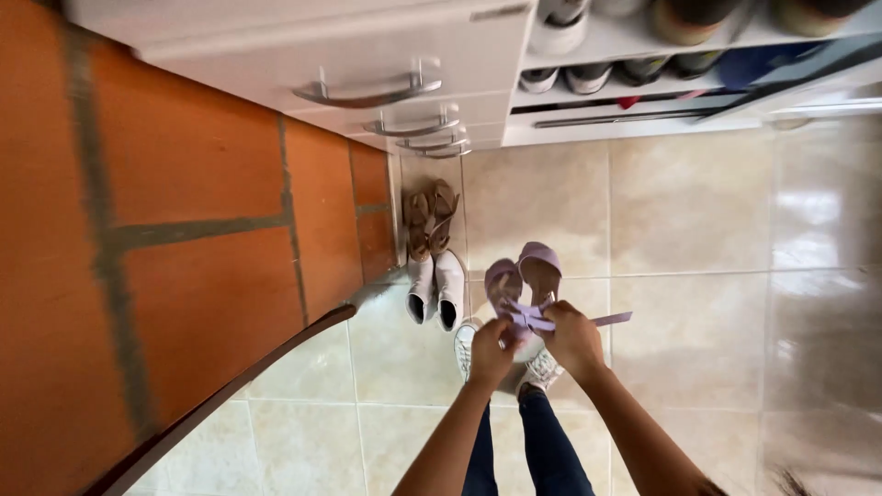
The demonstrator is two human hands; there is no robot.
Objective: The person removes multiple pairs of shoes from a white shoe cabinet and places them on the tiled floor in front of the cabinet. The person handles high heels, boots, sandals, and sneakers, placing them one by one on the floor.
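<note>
My two hands hold up a pair of lilac sandals [524,276] over the tiled floor, soles facing away from me. My left hand [491,354] grips the left sandal near its straps. The lilac ribbon straps [588,321] are pinched in my right hand [571,338], with one loose end sticking out to the right. Below my hands I see my own legs in dark jeans and white sneakers [473,344].
White ankle boots [435,289] and brown strappy sandals [430,216] stand by the orange brick wall [202,230]. A white drawer unit with metal handles [367,92] and shoe shelves [643,64] stand ahead. A dark wooden rail [211,404] crosses at lower left.
</note>
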